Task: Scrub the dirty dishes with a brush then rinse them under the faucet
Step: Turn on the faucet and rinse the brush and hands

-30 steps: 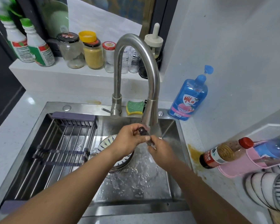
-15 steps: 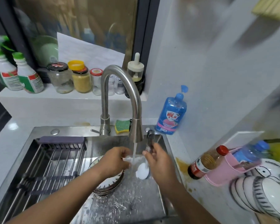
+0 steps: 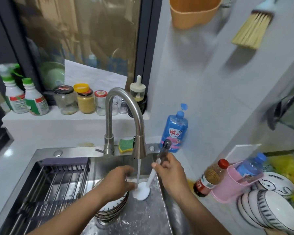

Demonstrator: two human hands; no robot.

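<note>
Water runs from the faucet [image 3: 139, 146] straight onto the white round head of the brush [image 3: 141, 192], which sits low in the sink [image 3: 159, 217] basin directly under the spout; likely purpose: wetting or flushing the head before it goes back to the dishes. Right hand [image 3: 171, 173] at about 3 o'clock from the stream, fingers wrapped shut around the brush's dark handle, thumb on top; the handle end points up toward 12 o'clock, the white shaft slanting down toward 7 o'clock into the flow. Holding it steeply keeps the head in the water while the hand stays out of it. Left hand [image 3: 119, 181] at about 9 o'clock from the stream, palm down, fingers curled, tips touching the brush head at the water, apparently rubbing it; not a full grip. Stack of bowls [image 3: 112, 211] sits in the sink beneath the left wrist, untouched for now. Drying rack [image 3: 54, 184] spans the sink's left side. More bowls [image 3: 270, 211] wait on the counter at 4 o'clock.
</note>
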